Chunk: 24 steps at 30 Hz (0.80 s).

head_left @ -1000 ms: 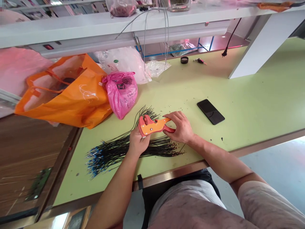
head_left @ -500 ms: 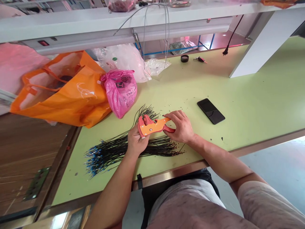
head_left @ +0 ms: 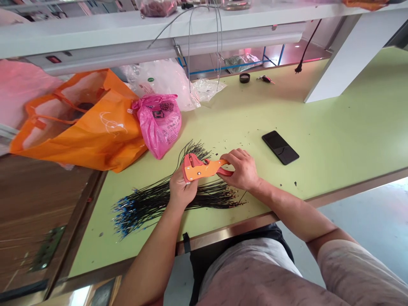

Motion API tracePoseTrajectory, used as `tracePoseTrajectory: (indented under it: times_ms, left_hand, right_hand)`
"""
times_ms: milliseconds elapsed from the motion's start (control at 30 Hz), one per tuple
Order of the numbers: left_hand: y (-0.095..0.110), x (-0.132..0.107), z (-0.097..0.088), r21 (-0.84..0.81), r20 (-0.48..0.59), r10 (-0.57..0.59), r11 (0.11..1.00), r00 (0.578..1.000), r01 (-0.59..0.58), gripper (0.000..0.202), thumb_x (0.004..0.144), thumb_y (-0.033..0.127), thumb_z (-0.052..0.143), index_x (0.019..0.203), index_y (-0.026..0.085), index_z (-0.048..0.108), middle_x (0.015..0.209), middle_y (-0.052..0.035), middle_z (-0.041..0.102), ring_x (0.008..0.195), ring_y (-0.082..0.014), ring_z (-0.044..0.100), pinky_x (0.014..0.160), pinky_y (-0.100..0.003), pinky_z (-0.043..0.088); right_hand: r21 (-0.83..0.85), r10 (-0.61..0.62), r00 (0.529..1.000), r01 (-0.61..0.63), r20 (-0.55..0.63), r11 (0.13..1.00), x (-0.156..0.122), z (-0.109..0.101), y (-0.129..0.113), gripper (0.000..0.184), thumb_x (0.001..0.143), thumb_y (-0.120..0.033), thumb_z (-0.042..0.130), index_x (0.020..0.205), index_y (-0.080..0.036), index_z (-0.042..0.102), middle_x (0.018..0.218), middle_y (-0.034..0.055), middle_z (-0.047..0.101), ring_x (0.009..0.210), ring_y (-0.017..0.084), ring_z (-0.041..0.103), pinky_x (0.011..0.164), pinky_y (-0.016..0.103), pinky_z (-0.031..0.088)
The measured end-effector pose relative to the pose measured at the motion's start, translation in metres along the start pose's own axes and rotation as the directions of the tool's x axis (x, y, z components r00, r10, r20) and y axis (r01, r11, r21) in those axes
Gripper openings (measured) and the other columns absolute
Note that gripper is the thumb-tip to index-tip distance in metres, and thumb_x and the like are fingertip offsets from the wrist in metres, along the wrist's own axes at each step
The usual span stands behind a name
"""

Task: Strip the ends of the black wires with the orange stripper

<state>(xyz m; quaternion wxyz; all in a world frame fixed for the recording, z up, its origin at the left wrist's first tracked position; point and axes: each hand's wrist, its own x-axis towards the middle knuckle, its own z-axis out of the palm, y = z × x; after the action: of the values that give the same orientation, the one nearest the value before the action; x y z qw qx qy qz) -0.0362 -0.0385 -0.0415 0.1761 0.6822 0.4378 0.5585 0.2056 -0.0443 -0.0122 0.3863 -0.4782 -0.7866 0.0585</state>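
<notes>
My right hand [head_left: 242,169] is wrapped round the handles of an orange and red wire stripper [head_left: 207,170]. The tool is held over the bench with its jaw end to the left, and the jaws look closed. At that end my left hand [head_left: 183,190] is closed against the head; its fingertips are hidden behind the tool, so what they pinch cannot be seen. Under both hands lies a bundle of black wires [head_left: 153,199], blue and metal ends on the left, copper-coloured ends on the right. A smaller group of black wires [head_left: 196,148] fans out behind the stripper.
A black phone [head_left: 280,147] lies to the right, with small scraps scattered near it. At the left stand an orange bag [head_left: 117,140], a pink plastic bag [head_left: 162,127] and clear plastic bags. A black ring [head_left: 244,78] and keys [head_left: 266,79] sit below the white shelf [head_left: 95,29].
The jaws of the wire stripper have closed; a gap showed between them before. Both hands keep nearly the same place, and the whole view has shifted slightly.
</notes>
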Motion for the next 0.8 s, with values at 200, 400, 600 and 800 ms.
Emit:
tracePoseTrajectory:
  times_ms: [200,400,600,800]
  left_hand:
    - [0.016,0.003,0.004,-0.038,-0.022,-0.045,0.998,0.999,0.044,0.053,0.093,0.073,0.077,0.095,0.021,0.083,0.104,-0.0131,0.088,0.095,-0.0285,0.085,0.092,-0.041,0.07]
    - [0.013,0.006,0.004,0.015,-0.007,-0.049,0.999,0.999,0.049,0.046,0.093,0.065,0.078,0.093,0.019,0.083,0.098,-0.0122,0.089,0.093,-0.0263,0.085,0.091,-0.037,0.069]
    - [0.003,0.001,0.004,0.035,-0.024,0.033,0.999,0.999,-0.033,0.034,0.097,0.052,0.075,0.091,0.019,0.08,0.091,-0.0104,0.086,0.084,-0.023,0.082,0.082,-0.033,0.069]
    - [-0.014,-0.006,0.002,-0.054,-0.004,0.028,0.998,1.0,-0.029,0.031,0.094,0.049,0.083,0.09,0.019,0.076,0.09,-0.0106,0.083,0.085,-0.0247,0.08,0.084,-0.036,0.07]
  right_hand:
    - [0.009,0.03,0.999,-0.03,-0.02,1.0,-0.001,0.003,0.003,0.034,0.105,-0.056,0.071,0.092,-0.025,0.076,0.077,0.0047,0.071,0.073,0.02,0.061,0.073,0.036,0.048]
    - [0.069,-0.05,0.994,0.057,-0.096,0.996,0.002,0.003,0.004,0.04,0.1,-0.055,0.075,0.123,-0.023,0.072,0.111,0.0126,0.077,0.103,0.03,0.067,0.093,0.047,0.056]
    - [0.112,-0.046,0.999,0.047,-0.012,0.993,0.0,0.002,0.002,0.045,0.097,-0.05,0.077,0.132,-0.024,0.068,0.122,0.0138,0.075,0.116,0.033,0.066,0.102,0.053,0.055]
    - [0.115,-0.07,0.998,0.069,0.006,0.991,-0.001,0.003,0.002,0.046,0.097,-0.045,0.076,0.136,-0.023,0.068,0.124,0.0135,0.074,0.117,0.032,0.066,0.103,0.051,0.055]
